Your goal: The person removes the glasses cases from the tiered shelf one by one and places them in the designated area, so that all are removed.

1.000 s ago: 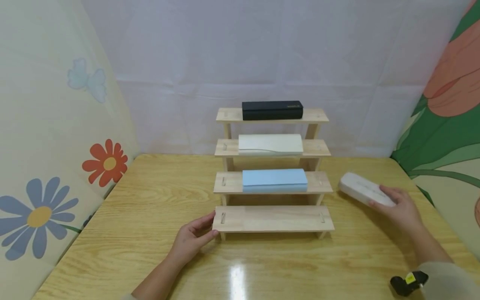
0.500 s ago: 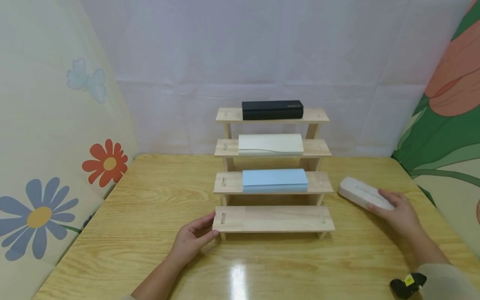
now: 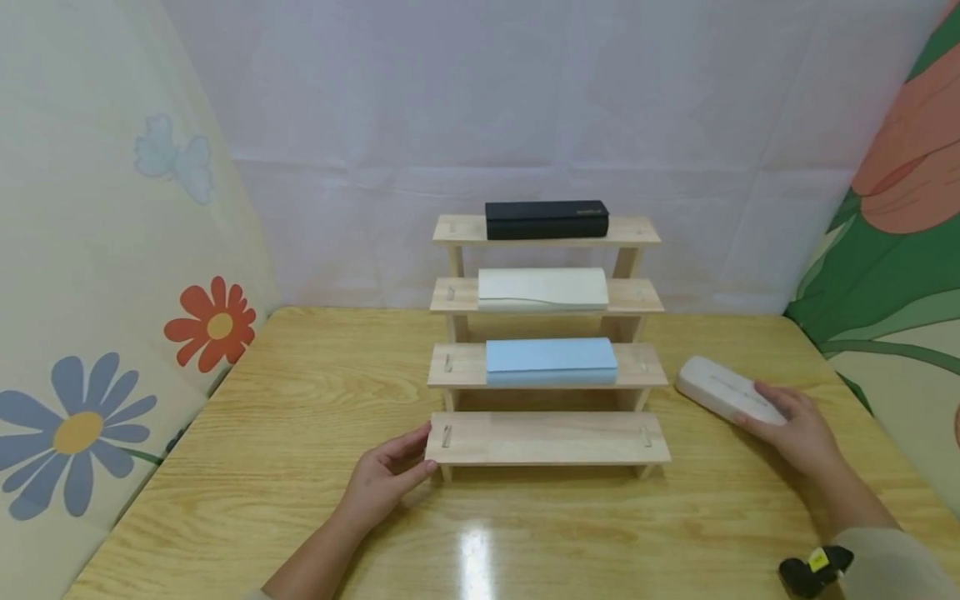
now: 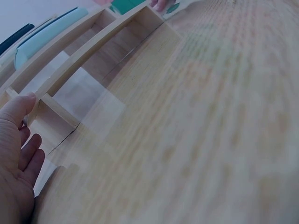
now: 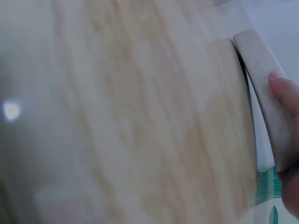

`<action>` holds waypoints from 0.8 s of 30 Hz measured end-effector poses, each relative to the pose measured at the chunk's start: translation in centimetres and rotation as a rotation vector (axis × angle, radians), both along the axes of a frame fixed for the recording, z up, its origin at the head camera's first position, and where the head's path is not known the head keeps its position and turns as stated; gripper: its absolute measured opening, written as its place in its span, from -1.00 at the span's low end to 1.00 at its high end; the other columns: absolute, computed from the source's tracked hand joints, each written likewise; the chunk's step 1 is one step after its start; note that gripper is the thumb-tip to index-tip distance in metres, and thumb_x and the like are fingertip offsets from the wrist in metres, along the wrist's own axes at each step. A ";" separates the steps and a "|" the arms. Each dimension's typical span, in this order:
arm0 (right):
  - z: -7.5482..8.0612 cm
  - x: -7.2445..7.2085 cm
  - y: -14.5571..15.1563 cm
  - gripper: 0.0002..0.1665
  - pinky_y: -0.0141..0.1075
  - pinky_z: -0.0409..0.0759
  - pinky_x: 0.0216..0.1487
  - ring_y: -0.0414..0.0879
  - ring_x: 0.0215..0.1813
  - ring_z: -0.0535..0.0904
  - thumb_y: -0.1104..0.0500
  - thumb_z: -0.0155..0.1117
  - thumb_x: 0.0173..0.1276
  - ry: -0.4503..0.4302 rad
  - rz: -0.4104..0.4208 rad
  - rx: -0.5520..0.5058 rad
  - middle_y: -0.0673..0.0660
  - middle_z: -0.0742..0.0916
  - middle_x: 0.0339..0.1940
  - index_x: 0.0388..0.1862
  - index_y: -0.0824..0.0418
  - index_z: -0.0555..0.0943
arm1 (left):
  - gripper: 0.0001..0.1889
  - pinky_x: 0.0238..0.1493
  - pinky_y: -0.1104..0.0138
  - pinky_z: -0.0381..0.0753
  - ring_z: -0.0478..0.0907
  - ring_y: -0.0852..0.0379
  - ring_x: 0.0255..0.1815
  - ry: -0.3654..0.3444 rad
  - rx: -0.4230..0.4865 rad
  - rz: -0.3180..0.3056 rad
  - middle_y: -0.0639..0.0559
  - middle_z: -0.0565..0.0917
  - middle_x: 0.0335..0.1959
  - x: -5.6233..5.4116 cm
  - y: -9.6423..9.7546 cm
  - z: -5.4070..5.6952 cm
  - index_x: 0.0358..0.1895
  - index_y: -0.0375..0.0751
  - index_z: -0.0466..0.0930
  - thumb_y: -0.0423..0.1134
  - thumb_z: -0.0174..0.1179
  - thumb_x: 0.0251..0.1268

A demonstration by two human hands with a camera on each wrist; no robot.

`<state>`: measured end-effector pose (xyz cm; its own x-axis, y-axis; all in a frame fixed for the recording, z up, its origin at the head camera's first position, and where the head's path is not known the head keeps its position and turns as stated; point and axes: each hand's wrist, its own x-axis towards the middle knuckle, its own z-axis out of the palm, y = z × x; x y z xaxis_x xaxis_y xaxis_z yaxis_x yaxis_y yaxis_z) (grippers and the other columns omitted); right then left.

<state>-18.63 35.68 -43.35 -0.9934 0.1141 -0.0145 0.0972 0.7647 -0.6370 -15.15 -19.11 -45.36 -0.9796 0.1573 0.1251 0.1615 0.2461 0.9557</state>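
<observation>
In the head view, a tiered wooden display stand (image 3: 555, 437) stands on the table, with a light-blue glasses case (image 3: 551, 360), a cream glasses case (image 3: 542, 287) and a black glasses case (image 3: 546, 220) on its upper steps. The bottom step is bare. My left hand (image 3: 382, 483) holds that step's left end, thumb at the front corner; the left wrist view shows its thumb (image 4: 21, 106) against the wood and the other fingers loosely bent. To the right of the stand, my right hand (image 3: 798, 429) grips one end of a white glasses case (image 3: 727, 387), tilted towards the stand.
The wood-grain table (image 3: 322, 375) reaches back to a white cloth (image 3: 360, 125). Painted flower panels (image 3: 75, 250) flank it on both sides. A black device with a yellow label (image 3: 817, 571) sits at the right sleeve.
The white glasses case has sunk slightly towards the table in my right hand over the first half second, then hardly moved. My left hand stays at the stand.
</observation>
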 end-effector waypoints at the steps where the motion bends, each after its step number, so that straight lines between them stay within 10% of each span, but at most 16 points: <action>1: 0.0 0.0 0.0 0.02 0.47 0.10 0.26 0.60 0.37 0.06 -0.23 0.24 0.35 0.000 0.006 0.003 0.62 0.16 0.43 0.50 0.39 0.14 | -0.44 0.02 0.56 0.58 0.59 0.45 -0.02 0.000 0.000 0.001 -0.35 0.58 0.19 0.0 0.0 0.0 0.25 -0.44 0.46 -0.37 0.37 0.17; 24: -0.6 -0.5 0.6 0.00 0.48 0.05 0.27 0.63 0.39 0.01 -0.18 0.26 0.36 0.014 0.045 0.044 0.66 0.12 0.44 0.49 0.43 0.14 | -0.44 0.03 0.56 0.57 0.58 0.45 -0.01 -0.011 -0.014 0.021 -0.31 0.60 0.18 0.0 0.1 0.0 0.25 -0.40 0.49 -0.36 0.38 0.15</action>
<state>-19.14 36.32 -43.99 -0.9975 0.0700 0.0033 0.0538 0.7951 -0.6041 -15.14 -19.04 -45.34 -0.9840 0.1384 0.1125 0.1459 0.2625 0.9538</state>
